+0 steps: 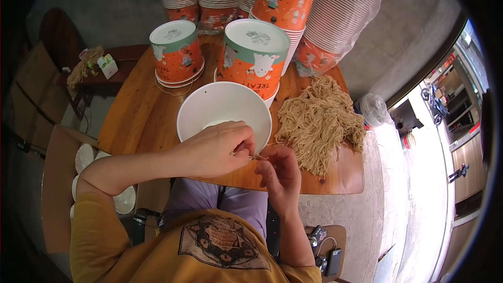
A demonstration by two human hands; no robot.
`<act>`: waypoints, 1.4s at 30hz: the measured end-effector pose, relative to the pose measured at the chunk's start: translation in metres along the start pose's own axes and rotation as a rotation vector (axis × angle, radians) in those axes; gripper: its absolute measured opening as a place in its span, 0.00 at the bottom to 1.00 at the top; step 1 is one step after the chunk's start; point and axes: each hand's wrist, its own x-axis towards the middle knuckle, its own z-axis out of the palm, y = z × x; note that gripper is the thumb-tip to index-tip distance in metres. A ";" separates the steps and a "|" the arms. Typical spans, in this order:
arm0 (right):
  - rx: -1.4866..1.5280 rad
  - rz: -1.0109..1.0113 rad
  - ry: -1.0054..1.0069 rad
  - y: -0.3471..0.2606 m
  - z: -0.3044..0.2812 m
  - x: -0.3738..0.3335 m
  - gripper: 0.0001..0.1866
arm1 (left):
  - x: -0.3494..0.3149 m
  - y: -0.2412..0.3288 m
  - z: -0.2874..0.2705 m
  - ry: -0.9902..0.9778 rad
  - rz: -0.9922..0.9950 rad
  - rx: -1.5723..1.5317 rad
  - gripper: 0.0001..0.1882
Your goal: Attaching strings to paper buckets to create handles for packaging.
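A white-lined paper bucket (pixel 201 110) sits at the near table edge, its mouth tipped up toward me and a small dark hole near its far rim. My left hand (pixel 222 149) reaches across the bucket's near side, fingers curled and pinching a thin tan cord (pixel 257 156) just outside the rim. Close beside it, my right hand (pixel 280 170) has its fingertips closed on the same cord. Whether the cord is knotted there is too small to tell. Right of the bucket lies a loose heap of tan cords (pixel 319 123).
Upside-down orange and green buckets (pixel 177 55) stand on the wooden table (pixel 131 110), with a taller stack (pixel 254 65) behind my bucket. Tall bucket stacks, some in clear plastic (pixel 343 15), line the back. A cardboard box (pixel 57 194) holds white-lined buckets at left.
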 end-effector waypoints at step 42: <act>-0.794 -0.393 -0.147 -0.057 -0.007 0.030 0.05 | -0.057 -0.012 -0.012 0.058 0.353 0.469 0.11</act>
